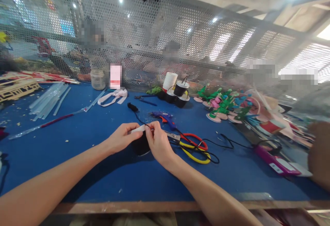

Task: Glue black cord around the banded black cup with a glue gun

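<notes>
Looking from the head camera, the left hand [123, 137] and the right hand [158, 143] are close together above the blue table [90, 164]. Both pinch a small white piece [139, 128] with closed fingers, and a black spool [141, 146] sits between them, touching the table. A thin black cord [140, 119] goes away from the fingers. Scissors with red and yellow handles [196, 147] lie just beside the right hand.

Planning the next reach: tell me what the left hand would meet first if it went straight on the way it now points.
The left hand points rightward, so it would almost at once meet the right hand, which is against the same black cup. Past that lie the scissors, though depth is hard to judge.
</notes>
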`<state>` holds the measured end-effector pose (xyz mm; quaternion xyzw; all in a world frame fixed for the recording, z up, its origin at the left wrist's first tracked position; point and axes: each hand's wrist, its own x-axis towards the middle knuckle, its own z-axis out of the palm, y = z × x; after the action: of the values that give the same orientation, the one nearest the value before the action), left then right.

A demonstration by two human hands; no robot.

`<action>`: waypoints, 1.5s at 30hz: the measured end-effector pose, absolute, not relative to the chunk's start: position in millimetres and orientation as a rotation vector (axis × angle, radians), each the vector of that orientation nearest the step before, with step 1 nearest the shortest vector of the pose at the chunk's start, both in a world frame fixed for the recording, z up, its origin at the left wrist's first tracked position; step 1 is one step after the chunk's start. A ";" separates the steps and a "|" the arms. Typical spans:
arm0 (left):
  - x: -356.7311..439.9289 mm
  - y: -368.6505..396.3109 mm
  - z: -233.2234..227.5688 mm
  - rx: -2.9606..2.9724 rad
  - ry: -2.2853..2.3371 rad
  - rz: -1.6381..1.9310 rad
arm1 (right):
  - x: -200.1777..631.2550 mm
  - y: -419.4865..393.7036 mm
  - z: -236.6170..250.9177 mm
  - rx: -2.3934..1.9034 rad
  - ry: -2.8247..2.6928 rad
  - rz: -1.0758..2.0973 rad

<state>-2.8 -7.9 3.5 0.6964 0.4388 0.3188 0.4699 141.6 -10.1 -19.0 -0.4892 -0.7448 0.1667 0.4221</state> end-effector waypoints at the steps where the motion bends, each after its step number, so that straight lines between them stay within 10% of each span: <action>1: -2.9 -7.5 3.0 1.703 1.082 0.783 | 141.5 -10.6 -19.3 -1.224 -1.865 0.418; 21: -12.1 -10.5 15.5 1.594 0.758 0.524 | 74.9 125.8 8.1 -1.666 -2.300 0.570; 31: -15.5 -15.3 18.1 1.539 0.687 0.297 | 113.7 109.8 36.5 -1.473 -2.232 1.132; 45: -11.2 -0.4 3.8 1.407 1.080 0.830 | 175.6 85.2 16.0 -1.666 -1.931 0.539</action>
<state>-11.2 -0.4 3.8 0.5964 0.4578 0.3518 0.5576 175.6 85.2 16.0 -0.6163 -0.7145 0.1995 0.2644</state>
